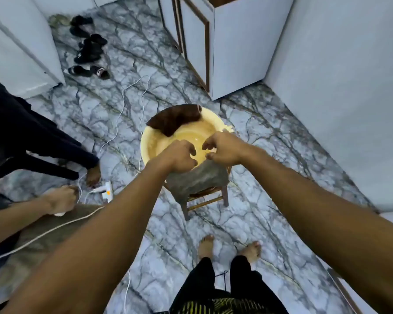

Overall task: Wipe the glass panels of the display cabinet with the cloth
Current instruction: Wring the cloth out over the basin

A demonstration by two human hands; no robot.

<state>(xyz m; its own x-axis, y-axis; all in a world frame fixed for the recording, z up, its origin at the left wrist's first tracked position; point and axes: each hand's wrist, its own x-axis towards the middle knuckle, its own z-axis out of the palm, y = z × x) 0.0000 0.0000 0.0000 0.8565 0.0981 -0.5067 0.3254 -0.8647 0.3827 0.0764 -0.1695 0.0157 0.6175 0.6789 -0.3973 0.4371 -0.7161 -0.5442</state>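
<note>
Your left hand [179, 156] and right hand [225, 148]: fingers grasping the grey cloth [197, 180] at the yellow basin [146, 143] rim, probably to catch drips.

No legible text, label, brand or number anywhere

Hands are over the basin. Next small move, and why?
Probably lift the grey cloth clear of the yellow basin rim. It hangs just under the left hand and right hand, both with curled fingers, though the grip is unclear; the brown cloth lies farther off on the far rim.
</note>
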